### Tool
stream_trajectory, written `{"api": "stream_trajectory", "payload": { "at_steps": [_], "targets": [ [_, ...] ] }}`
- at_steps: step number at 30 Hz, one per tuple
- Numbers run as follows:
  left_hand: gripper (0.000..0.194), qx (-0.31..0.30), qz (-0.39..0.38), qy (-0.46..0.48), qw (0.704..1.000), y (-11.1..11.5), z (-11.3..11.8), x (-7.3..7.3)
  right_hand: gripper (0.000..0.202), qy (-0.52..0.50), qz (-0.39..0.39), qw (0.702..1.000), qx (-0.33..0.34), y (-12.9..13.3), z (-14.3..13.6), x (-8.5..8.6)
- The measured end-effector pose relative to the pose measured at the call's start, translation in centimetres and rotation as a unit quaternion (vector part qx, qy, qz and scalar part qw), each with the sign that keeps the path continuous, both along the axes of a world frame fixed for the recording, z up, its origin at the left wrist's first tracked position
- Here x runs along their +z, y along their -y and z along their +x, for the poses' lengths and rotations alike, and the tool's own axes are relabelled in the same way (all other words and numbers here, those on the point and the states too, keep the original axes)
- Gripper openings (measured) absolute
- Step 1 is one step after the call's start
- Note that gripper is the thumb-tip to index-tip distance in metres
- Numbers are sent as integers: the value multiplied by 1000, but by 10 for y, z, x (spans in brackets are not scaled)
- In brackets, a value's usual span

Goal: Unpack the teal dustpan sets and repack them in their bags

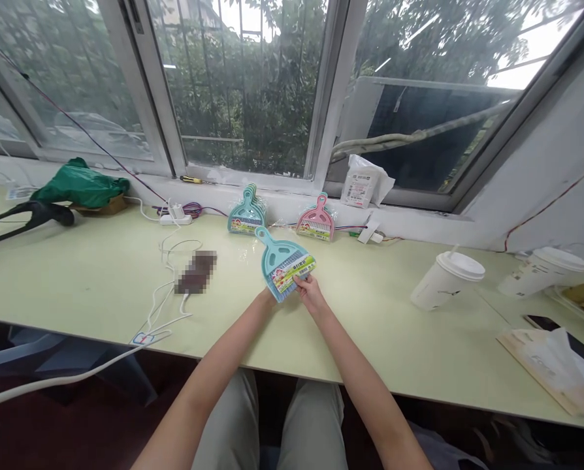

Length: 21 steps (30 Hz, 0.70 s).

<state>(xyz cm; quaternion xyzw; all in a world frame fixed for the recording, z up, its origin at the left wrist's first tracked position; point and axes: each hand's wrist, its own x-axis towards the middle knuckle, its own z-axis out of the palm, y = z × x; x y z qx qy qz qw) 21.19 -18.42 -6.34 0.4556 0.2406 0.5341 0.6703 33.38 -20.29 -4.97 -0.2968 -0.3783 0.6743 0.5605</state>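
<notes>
A light-blue dustpan and brush set [286, 260] with a yellow-green printed label is held tilted above the table, its handle pointing up and to the left. My right hand [311, 294] pinches its lower right edge, thumb over the label. At its lower left edge, my left hand [270, 297] holds it from behind, and the fingers are hidden by the dustpan. Behind it, against the window wall, stands a row of several similar teal dustpan sets [247, 212] in clear wrapping. To their right is a pink dustpan set [316, 220], with teal showing behind it.
A white power strip [176, 220] and loose white cables lie left, beside a blurred-out dark object [195, 272]. Two white lidded cups [447, 281] stand right, near a phone [541, 322] and papers. A green bag [81, 185] sits far left. The table's front edge runs before my knees.
</notes>
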Motion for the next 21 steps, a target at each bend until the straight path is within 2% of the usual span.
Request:
{"api": "stream_trajectory", "payload": {
  "at_steps": [3, 5, 9, 12, 17, 21],
  "targets": [
    [70, 31, -25, 101, 994, -1, -2, 14, 39, -25, -14, 997, -65, -9, 2, -7],
    [80, 62, -31, 101, 992, -1, -7, 23, 40, -30, -14, 994, -107, -15, 5, -12],
    [70, 139, -8, -48, 989, 0, -11, 25, 40, -29, -12, 989, -146, -20, 10, -18],
    [76, 192, 41, -138, 971, -2, -9, 18, 39, -48, -26, 988, -146, -19, 12, -16],
    [71, 186, 92, -152, 966, -4, -13, 14, 25, -53, -75, 990, -107, -22, 20, -5],
    [72, 153, 76, -142, 975, 0, -15, 21, 9, -71, -113, 970, -201, -30, 39, -2]
  ]
}}
